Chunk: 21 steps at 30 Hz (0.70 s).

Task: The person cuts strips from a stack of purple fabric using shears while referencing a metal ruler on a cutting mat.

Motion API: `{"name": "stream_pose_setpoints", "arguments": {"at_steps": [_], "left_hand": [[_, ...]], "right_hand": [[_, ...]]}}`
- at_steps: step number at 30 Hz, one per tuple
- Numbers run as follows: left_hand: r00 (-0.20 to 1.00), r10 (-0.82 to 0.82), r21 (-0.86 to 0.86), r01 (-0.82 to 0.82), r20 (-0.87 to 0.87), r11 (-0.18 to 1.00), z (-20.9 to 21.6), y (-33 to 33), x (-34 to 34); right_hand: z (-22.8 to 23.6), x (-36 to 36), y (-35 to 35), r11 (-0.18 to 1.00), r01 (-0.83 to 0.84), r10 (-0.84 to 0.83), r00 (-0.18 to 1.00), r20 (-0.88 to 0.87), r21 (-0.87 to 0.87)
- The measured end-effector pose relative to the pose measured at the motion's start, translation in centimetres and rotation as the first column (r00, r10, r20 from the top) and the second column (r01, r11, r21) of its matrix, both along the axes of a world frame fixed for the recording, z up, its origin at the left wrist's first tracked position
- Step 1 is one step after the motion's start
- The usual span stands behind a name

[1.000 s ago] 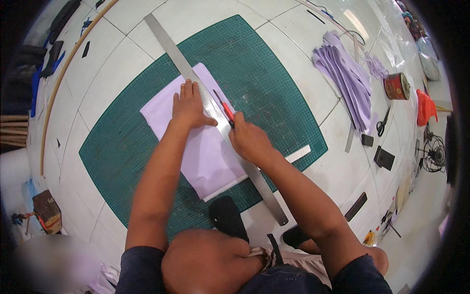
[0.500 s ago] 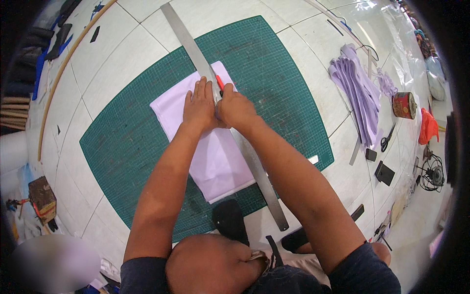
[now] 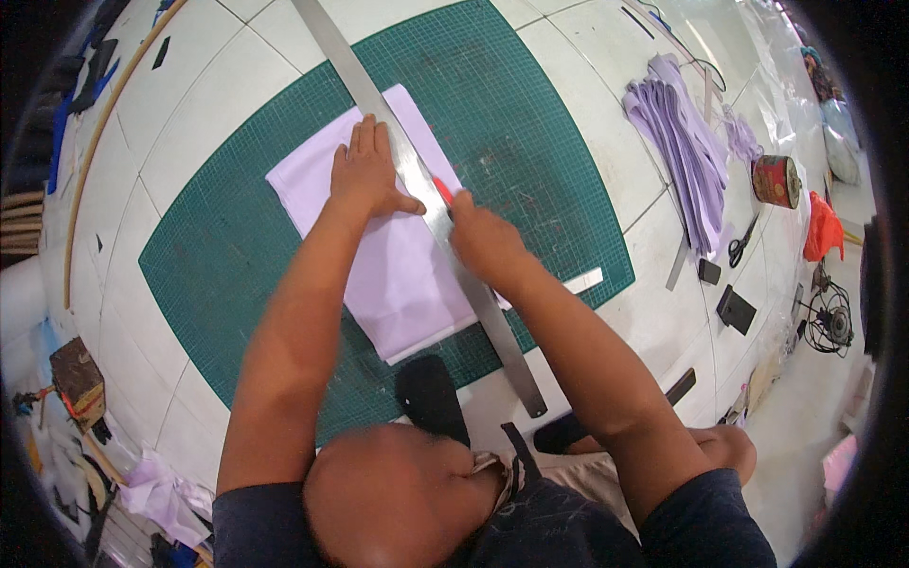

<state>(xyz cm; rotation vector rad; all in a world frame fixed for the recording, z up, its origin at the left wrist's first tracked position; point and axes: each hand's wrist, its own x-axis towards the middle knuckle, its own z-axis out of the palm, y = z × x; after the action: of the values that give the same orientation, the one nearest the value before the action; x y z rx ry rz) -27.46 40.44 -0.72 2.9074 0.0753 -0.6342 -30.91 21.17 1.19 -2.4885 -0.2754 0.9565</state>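
A folded piece of lilac fabric [image 3: 407,275] lies on a green cutting mat [image 3: 227,256]. Across it, slanting from far left to near right, runs a long metal ruler [image 3: 341,62]. My left hand [image 3: 365,178] lies flat with fingers stretched out, resting on the fabric and the ruler's left edge; its thumb reaches onto the metal. Along the ruler's right edge, my right hand [image 3: 486,239] is closed around a red-handled cutter [image 3: 442,190]. The cutter's blade tip is too small to make out. A fabric strip shows on the ruler's right side.
A bundle of lilac strips [image 3: 684,156] lies right on the tiled floor, near a round tin [image 3: 775,181], scissors [image 3: 743,242] and a black box [image 3: 736,310]. A white strip [image 3: 584,281] lies near the mat's right corner. A long curved rod [image 3: 95,133] runs along the left.
My right hand has slid nearer to me along the ruler with the cutter, away from my left hand. The left hand stays over the fabric, its thumb now spread. The whole view has shifted slightly.
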Motion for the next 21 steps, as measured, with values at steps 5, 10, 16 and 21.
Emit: {"name": "stream_pose_setpoints", "arguments": {"at_steps": [5,10,16,21], "left_hand": [[1.000,-0.003,-0.002,0.003,-0.018,1.000,0.0,-0.6,0.5],[1.000,-0.001,-0.005,0.001,0.007,1.000,-0.2,-0.3,-0.1],[0.998,-0.036,0.005,0.035,0.044,0.999,-0.6,0.0,0.5],[0.998,-0.042,-0.016,0.042,0.048,0.999,-0.5,0.0,0.6]], "right_hand": [[1.3,-7.1,-6.0,0.992,-0.021,0.009,0.995,-0.098,-0.121],[3.4,-15.6,-12.3,0.972,-0.033,-0.021,0.975,-0.222,-0.233],[4.6,-20.9,-17.1,0.946,-0.101,0.036,0.977,-0.211,-0.308],[7.2,-19.7,-17.0,0.970,0.114,-0.137,0.986,-0.092,-0.214]]}}
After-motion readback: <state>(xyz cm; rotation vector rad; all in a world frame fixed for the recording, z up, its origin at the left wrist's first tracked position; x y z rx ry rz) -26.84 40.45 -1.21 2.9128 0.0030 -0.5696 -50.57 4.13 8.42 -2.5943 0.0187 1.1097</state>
